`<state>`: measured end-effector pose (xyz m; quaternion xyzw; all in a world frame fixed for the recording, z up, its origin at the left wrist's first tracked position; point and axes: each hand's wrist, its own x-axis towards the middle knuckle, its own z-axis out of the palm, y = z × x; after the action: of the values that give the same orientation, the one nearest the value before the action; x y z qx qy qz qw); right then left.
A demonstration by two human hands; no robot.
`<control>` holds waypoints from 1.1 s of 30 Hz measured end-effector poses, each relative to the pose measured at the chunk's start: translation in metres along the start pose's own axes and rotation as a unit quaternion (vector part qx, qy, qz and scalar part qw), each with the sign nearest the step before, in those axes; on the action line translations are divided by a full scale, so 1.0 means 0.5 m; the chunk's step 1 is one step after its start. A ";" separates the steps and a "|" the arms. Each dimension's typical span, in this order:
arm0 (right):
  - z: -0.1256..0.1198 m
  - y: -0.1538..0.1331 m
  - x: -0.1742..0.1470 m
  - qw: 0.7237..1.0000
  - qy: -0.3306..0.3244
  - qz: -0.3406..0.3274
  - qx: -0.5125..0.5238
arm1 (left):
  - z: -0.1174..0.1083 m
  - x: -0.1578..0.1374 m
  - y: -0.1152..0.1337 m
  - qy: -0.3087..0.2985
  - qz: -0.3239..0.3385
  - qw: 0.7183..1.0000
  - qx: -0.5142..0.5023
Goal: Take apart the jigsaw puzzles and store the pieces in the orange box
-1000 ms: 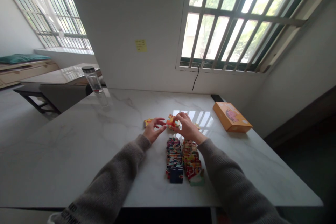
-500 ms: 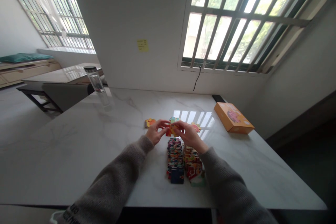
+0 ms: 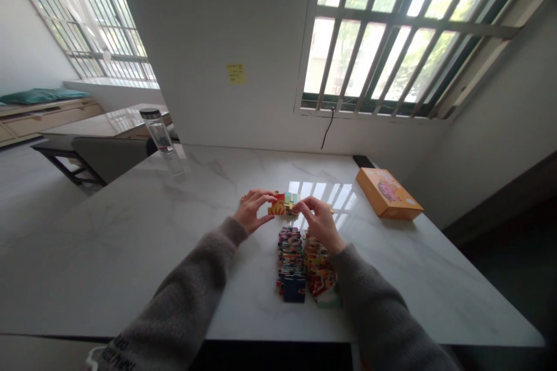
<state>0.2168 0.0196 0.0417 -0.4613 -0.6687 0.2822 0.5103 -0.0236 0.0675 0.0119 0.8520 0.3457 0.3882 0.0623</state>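
Note:
My left hand (image 3: 253, 210) grips a red-and-yellow puzzle piece (image 3: 276, 206) between thumb and fingers, above the table. Right beside that piece is a teal-and-yellow puzzle piece (image 3: 291, 203), pinched at its right edge by my right hand (image 3: 321, 223). The two pieces meet side by side; whether they interlock I cannot tell. Just nearer to me lie two rows of overlapping puzzle pieces, a left row (image 3: 290, 261) with a dark blue piece in front and a right row (image 3: 321, 272) partly behind my right hand. Another piece is mostly hidden behind my left fingers.
An orange box (image 3: 389, 194) lies on the marble-patterned table (image 3: 130, 255) at the right, with a black flat object (image 3: 362, 161) behind it. A glass bottle (image 3: 157, 131) stands at the far left edge. A yellow note (image 3: 236, 74) is on the wall.
My left hand has moved left and my hands are farther apart. The red-and-yellow piece has shifted left, so the teal-and-yellow piece now shows beside it.

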 end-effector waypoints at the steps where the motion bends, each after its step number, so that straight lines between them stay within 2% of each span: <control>1: -0.009 0.001 0.002 1.000 0.015 -0.010 -0.010 | -0.010 -0.005 -0.030 0.002 -0.021 1.000 0.009; 4: -0.034 0.017 0.009 0.999 0.040 -0.009 -0.012 | -0.032 -0.029 -0.121 0.024 -0.106 0.993 0.049; 7: -0.054 0.046 0.019 0.999 0.043 0.004 -0.025 | -0.034 -0.055 -0.185 0.013 -0.135 0.990 0.044; 11: -0.071 0.086 0.035 0.995 0.020 -0.010 -0.097 | -0.019 -0.074 -0.215 0.016 -0.124 0.992 0.031; 16: -0.059 0.116 0.059 0.970 -0.063 -0.104 -0.212 | -0.010 -0.079 -0.218 0.011 -0.129 0.990 0.051; 19: -0.042 0.128 0.073 0.955 -0.105 -0.134 -0.245 | -0.016 -0.075 -0.209 0.012 -0.128 0.990 0.057; 22: -0.031 0.136 0.085 0.948 -0.127 -0.125 -0.263 | -0.026 -0.061 -0.184 0.042 -0.121 0.990 0.057; 25: -0.032 0.135 0.092 0.947 -0.124 -0.117 -0.273 | -0.029 -0.040 -0.137 0.087 -0.098 0.990 0.053; 27: -0.035 0.124 0.092 0.945 -0.117 -0.126 -0.277 | -0.021 -0.026 -0.095 0.087 -0.084 0.992 0.036; 30: -0.031 0.087 0.079 0.946 -0.093 -0.146 -0.273 | 0.006 -0.008 -0.033 0.073 -0.103 0.991 -0.039; 33: -0.014 0.036 0.054 0.952 -0.074 -0.171 -0.242 | 0.040 0.004 0.006 0.064 -0.181 0.960 -0.204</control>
<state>0.2277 0.0509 0.0404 -0.4273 -0.8220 0.0538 0.3727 -0.0069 0.0696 0.0002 0.7176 0.4110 0.4865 0.2820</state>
